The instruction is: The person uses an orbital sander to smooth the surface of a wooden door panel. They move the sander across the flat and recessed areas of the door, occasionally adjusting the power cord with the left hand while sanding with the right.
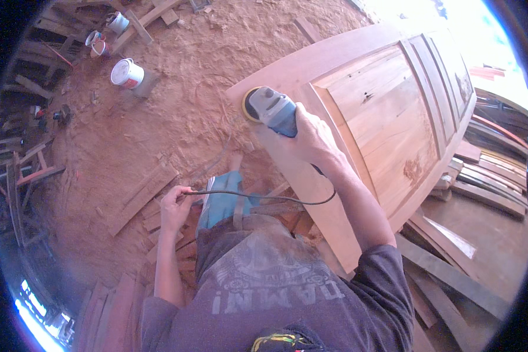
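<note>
My right hand (315,139) is wrapped round the blue body of an angle grinder (277,111) with a grey head. Its round yellow-edged disc (250,105) lies at the near left corner of a panelled wooden door (381,105); whether it touches the wood I cannot tell. From the back of the tool a dark power cord (258,196) loops past my right forearm. My left hand (177,202) pinches that cord off to the left, away from the door. The door has raised panels set in a frame, with dark knots and a brown stain on the wood.
A white lidded bucket (127,74) stands on the sawdust-covered ground, with smaller pails (117,23) farther back. Stacked boards (493,170) lie to the right of the door. Loose planks (144,196) are scattered by my legs, and timber scraps (26,176) line the left side.
</note>
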Demonstrator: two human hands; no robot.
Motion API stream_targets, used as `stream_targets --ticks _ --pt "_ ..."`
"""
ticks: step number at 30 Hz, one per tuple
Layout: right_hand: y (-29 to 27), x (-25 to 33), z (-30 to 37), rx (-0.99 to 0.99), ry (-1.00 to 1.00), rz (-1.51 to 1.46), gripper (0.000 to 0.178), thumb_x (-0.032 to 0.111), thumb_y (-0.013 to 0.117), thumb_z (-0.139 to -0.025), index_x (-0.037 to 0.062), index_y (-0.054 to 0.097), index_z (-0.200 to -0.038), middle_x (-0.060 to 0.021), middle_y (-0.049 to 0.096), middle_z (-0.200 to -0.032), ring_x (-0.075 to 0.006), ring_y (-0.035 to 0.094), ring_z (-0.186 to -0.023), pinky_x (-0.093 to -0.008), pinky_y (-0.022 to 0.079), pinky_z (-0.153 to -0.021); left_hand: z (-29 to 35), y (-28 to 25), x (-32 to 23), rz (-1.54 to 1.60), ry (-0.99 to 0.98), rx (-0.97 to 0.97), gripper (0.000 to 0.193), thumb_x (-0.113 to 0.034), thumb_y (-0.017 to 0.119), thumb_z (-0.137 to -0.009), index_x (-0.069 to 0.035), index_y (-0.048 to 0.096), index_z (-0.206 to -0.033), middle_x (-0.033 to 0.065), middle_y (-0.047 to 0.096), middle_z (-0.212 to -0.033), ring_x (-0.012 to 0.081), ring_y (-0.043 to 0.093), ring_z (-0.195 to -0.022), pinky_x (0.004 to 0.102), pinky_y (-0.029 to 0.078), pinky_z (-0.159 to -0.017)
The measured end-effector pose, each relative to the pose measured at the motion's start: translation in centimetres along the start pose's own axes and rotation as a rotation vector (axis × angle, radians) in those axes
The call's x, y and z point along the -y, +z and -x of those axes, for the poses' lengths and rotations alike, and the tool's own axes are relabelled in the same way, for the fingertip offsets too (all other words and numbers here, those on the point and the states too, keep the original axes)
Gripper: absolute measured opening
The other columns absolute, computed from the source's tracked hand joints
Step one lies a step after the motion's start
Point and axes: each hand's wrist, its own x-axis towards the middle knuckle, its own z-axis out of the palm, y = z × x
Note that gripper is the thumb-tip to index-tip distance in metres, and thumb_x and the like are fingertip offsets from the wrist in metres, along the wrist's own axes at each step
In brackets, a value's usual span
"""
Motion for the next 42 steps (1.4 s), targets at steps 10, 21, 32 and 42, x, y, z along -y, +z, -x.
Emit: stream_targets --ticks 10,21,32,42 --pt "-3.5 -5.6 -3.8 -0.087 0.137 -0.042 0.071 0.031 0.084 -0.092 0.0002 0.058 -0.150 -0.0324 0.076 -0.127 -0.0460 0.073 -0.125 -0.0501 0.057 -0.104 -3.4 1.3 -1.8 0.129 0.045 0.035 0.019 -0.016 0.090 -0.095 -0.004 0.081 -0.108 0.0053 0.080 -0.100 0.0134 0.071 -0.088 0.0313 0.054 -0.076" --pt "-8.6 -14.1 -7.2 -0.339 0.280 -0.233 0.052 0.030 0.089 -0.088 0.0008 0.071 -0.127 -0.0069 0.072 -0.095 -0.0174 0.070 -0.079 -0.0351 0.058 -0.072 -5.2 0.7 -3.0 -0.069 0.156 0.099 0.022 -0.019 0.091 -0.093 -0.004 0.076 -0.099 0.0092 0.074 -0.096 0.0212 0.071 -0.091 0.0368 0.056 -0.079" --pt "2.7 -11.9 23.2 -1.098 0.699 -1.184 0.032 0.030 0.080 -0.103 0.0063 0.068 -0.120 -0.0045 0.069 -0.092 -0.0167 0.070 -0.078 -0.0322 0.058 -0.067 -28.7 -7.5 8.6 -0.078 -0.033 -0.224 0.033 -0.033 0.074 -0.112 -0.010 0.064 -0.091 0.0009 0.065 -0.075 0.0142 0.062 -0.068 0.0375 0.052 -0.066" --pt "14.7 -7.4 42.9 -1.545 0.768 -1.305 0.024 0.018 0.078 -0.103 0.0029 0.066 -0.118 -0.0084 0.070 -0.095 -0.0202 0.072 -0.079 -0.0344 0.063 -0.068 -35.5 9.7 -45.3 0.167 1.296 -0.143 0.041 -0.044 0.071 -0.111 -0.005 0.076 -0.122 0.0115 0.077 -0.114 0.0246 0.073 -0.106 0.0382 0.059 -0.088"
